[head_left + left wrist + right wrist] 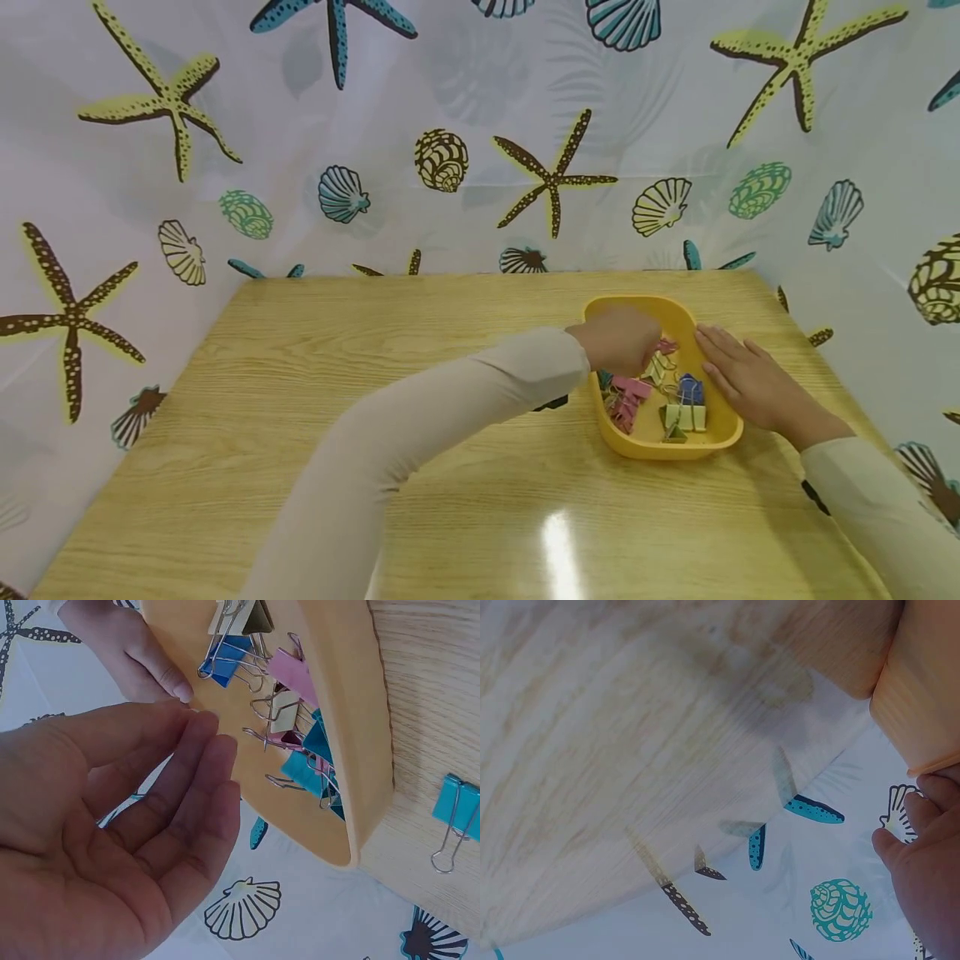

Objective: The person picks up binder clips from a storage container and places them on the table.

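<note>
Your left grip [618, 340] was over the far part of the yellow tub [660, 452], relaxed, fingers softly bent, thumb tip close to the fingertips. Your right grip [738, 379] was unclosed, fingers fairly straight, resting against the tub's right rim. Paper clamps lay jumbled in the tub: pink clamps [630, 398] toward the left, a blue clamp [691, 389] just beyond a pale yellow clamp [685, 417] toward the right, teal clamps [304, 771] bunched by the wall in the left wrist view. One loose teal clamp [459, 806] was on the bench [262, 400], outside the tub, near its left wall. Cloth [450, 83] printed with starfish and shells hung behind. You wore pale long sleeves [450, 408].
</note>
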Motion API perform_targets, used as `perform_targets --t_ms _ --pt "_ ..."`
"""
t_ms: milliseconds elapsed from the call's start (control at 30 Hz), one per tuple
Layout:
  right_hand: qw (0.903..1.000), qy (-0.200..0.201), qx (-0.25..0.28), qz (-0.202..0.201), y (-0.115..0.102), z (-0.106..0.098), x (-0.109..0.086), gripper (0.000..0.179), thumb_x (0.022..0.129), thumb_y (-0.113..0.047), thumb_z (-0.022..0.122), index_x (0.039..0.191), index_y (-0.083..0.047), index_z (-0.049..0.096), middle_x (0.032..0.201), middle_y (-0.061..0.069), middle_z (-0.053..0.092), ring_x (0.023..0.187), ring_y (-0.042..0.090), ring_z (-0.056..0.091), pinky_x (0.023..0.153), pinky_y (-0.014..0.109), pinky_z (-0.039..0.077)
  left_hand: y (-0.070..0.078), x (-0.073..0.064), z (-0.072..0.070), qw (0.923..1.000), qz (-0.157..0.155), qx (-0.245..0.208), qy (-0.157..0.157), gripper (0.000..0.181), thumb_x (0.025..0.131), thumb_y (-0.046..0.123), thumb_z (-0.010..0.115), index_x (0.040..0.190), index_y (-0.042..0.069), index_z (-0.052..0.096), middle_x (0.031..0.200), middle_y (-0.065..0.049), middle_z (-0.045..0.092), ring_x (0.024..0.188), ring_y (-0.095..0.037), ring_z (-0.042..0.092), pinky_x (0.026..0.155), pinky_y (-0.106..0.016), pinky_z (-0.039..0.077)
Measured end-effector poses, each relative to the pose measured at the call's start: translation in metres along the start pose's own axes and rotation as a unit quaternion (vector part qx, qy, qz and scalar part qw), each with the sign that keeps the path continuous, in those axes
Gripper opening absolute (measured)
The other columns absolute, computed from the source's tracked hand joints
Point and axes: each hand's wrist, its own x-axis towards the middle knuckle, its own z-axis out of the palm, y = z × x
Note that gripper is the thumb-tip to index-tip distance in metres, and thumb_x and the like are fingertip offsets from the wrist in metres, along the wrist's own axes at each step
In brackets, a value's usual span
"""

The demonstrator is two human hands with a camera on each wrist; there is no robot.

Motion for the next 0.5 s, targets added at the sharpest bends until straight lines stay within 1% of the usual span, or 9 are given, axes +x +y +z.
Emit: perform_targets --t_ms 33,100,133,167,200,267,367,400,500 --pt "1.0000 0.001 -0.001 0.000 0.000 0.000 0.000 0.053 0.105 -0.021 0.037 0.149 0.005 0.022 0.155 0.024 0.020 0.144 0.039 0.013 0.114 0.056 0.002 0.003 0.001 0.000 0.9999 -0.006 0.002 -0.015 0.027 0.096 0.012 0.053 0.070 0.015 0.054 0.061 0.004 0.044 0.049 -0.009 0.027 0.048 -0.019 0.025" --pt "1.0000 0.004 0.000 0.000 0.000 0.000 -0.001 0.053 0.105 -0.021 0.037 0.149 0.005 0.023 0.154 0.025 0.021 0.144 0.040 0.013 0.114 0.056 0.002 0.009 0.006 0.002 0.9986 -0.023 0.017 -0.045 0.012 0.095 0.020 0.059 0.102 0.016 0.067 0.086 0.007 0.063 0.058 -0.006 0.042 0.053 -0.017 0.034" --pt "1.0000 0.004 -0.002 -0.001 0.001 0.000 -0.001 0.053 0.105 -0.021 0.037 0.149 0.004 0.022 0.154 0.024 0.021 0.144 0.040 0.013 0.114 0.056 0.002 0.012 0.009 0.003 0.9973 -0.032 0.025 -0.062 0.027 0.094 0.024 0.062 0.120 0.020 0.064 0.103 0.009 0.066 0.066 -0.004 0.048 0.057 -0.017 0.038" --pt "1.0000 0.005 -0.003 -0.002 0.001 0.000 -0.001 0.053 0.105 -0.021 0.037 0.150 0.004 0.022 0.155 0.024 0.021 0.144 0.040 0.013 0.114 0.056 0.002 0.015 0.012 0.005 0.9956 -0.038 0.032 -0.079 0.036 0.093 0.028 0.064 0.128 0.023 0.060 0.122 0.012 0.061 0.074 -0.003 0.054 0.063 -0.018 0.042" --pt "1.0000 0.005 -0.002 -0.001 0.001 0.000 -0.001 0.053 0.105 -0.021 0.037 0.150 0.004 0.022 0.155 0.024 0.021 0.144 0.040 0.013 0.114 0.056 0.002 0.017 0.015 0.007 0.9939 -0.041 0.040 -0.094 0.043 0.091 0.032 0.066 0.133 0.025 0.056 0.130 0.013 0.057 0.082 -0.003 0.057 0.068 -0.018 0.044" --pt "1.0000 0.003 -0.002 0.000 0.001 0.000 -0.002 0.053 0.105 -0.022 0.036 0.150 0.004 0.021 0.154 0.025 0.021 0.144 0.040 0.013 0.114 0.056 0.003 0.019 0.021 0.011 0.9899 -0.042 0.054 -0.124 0.046 0.090 0.036 0.067 0.132 0.026 0.055 0.129 0.013 0.058 0.091 -0.003 0.058 0.075 -0.019 0.045" --pt "1.0000 -0.002 -0.001 0.004 0.001 -0.001 -0.002 0.054 0.105 -0.022 0.036 0.150 0.004 0.021 0.154 0.025 0.021 0.144 0.041 0.014 0.114 0.057 0.003 0.020 0.027 0.017 0.9858 -0.040 0.060 -0.152 0.026 0.089 0.036 0.067 0.113 0.026 0.061 0.114 0.012 0.063 0.090 -0.005 0.059 0.077 -0.021 0.046" --pt "1.0000 -0.004 0.000 0.005 0.000 -0.001 -0.002 0.054 0.105 -0.022 0.036 0.150 0.004 0.021 0.154 0.025 0.021 0.143 0.041 0.014 0.114 0.057 0.003 0.020 0.029 0.019 0.9851 -0.041 0.063 -0.155 0.029 0.089 0.036 0.067 0.114 0.026 0.059 0.106 0.013 0.063 0.090 -0.005 0.058 0.079 -0.022 0.046" --pt "1.0000 -0.007 0.000 0.004 0.000 -0.001 -0.001 0.054 0.105 -0.022 0.037 0.150 0.004 0.021 0.154 0.025 0.021 0.143 0.041 0.014 0.114 0.056 0.003 0.019 0.033 0.025 0.9826 -0.055 0.076 -0.160 0.034 0.087 0.037 0.069 0.118 0.030 0.057 0.107 0.016 0.062 0.095 -0.004 0.058 0.085 -0.024 0.047"
